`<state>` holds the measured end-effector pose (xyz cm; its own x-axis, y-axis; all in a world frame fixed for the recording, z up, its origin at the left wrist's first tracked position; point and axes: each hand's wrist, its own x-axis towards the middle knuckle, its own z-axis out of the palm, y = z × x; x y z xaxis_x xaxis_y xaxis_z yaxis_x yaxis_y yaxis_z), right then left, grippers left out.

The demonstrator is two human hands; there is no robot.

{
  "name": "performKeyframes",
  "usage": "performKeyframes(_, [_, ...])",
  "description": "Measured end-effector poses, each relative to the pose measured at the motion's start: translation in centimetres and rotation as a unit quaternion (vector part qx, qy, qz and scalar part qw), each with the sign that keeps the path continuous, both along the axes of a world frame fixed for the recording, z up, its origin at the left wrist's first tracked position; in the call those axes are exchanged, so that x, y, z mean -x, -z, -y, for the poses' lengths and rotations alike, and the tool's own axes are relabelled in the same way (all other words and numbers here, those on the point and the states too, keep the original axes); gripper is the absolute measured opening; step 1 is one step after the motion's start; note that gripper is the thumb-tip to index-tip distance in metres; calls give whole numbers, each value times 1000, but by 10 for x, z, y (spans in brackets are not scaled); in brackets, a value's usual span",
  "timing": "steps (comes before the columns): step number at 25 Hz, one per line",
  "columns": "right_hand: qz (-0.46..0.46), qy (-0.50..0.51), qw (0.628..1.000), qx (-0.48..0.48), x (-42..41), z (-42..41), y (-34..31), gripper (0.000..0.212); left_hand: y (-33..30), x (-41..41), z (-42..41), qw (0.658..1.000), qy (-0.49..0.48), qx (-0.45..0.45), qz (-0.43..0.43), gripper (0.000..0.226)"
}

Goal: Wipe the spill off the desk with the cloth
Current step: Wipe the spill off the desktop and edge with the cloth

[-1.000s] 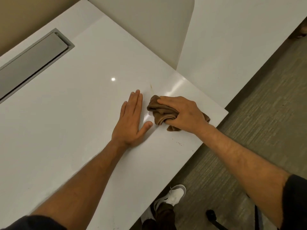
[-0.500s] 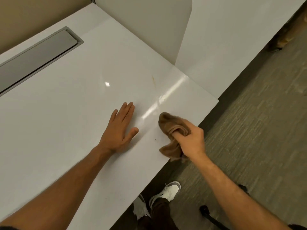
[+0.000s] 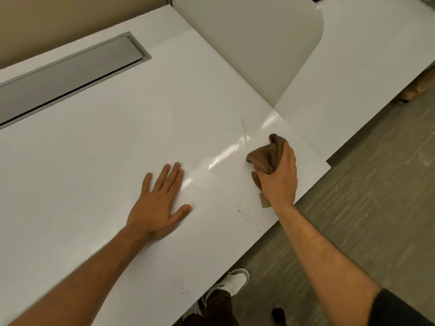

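Note:
My right hand (image 3: 279, 180) grips a bunched brown cloth (image 3: 267, 155) on the white desk (image 3: 94, 161), near its right front corner. A thin yellowish-brown streak of spill (image 3: 244, 128) lies just beyond the cloth, to its upper left. Small dark specks (image 3: 240, 211) dot the desk in front of the cloth, near the edge. My left hand (image 3: 160, 203) lies flat on the desk, fingers spread, palm down, left of the cloth and apart from it.
A grey cable-tray lid (image 3: 66, 76) is set into the desk at the back left. A white divider panel (image 3: 254, 43) stands at the back right, with a neighbouring desk (image 3: 364, 55) beyond. Carpet floor (image 3: 364, 208) and my white shoe (image 3: 233, 282) lie below the desk edge.
My right hand with the cloth pulled back to the desk's front edge, then moved forward onto the desk toward the streak. My left hand stayed flat.

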<state>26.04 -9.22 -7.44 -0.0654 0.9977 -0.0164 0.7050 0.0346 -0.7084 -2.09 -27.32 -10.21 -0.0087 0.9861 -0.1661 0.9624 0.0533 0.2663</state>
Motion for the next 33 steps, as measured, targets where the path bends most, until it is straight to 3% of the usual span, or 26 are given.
performKeyframes(9, [-69, -138, 988, 13, 73, -124, -13, 52, 6, 1, -1, 1000, -4, -9, -1, 86])
performKeyframes(14, [-45, -310, 949, 14, 48, -67, -3, 58, 2, 0, -1, 1000, -7, -2, 7, 86])
performKeyframes(17, [-13, -352, 936, -8, 15, -9, 10, 60, 0, 0, 0, 1000, -6, 7, 8, 87])
performKeyframes(23, [0, -303, 952, -43, -6, 88, 13, 66, -2, -1, 0, 1000, 1, 8, 10, 87])
performKeyframes(26, [-13, -352, 934, -60, -3, 134, 13, 65, -6, 0, -1, 1000, 10, 14, 14, 87])
performKeyframes(29, [-61, -379, 922, 52, -14, 143, -8, 58, -18, -1, 9, 998, 36, -8, 55, 84])
performKeyframes(31, [-106, -309, 933, 152, -22, 124, -30, 60, -25, 1, 27, 995, 30, -39, 85, 80])
performKeyframes(33, [-154, -163, 962, 155, -20, 95, -41, 51, -28, 13, 54, 994, 7, -53, 97, 76])
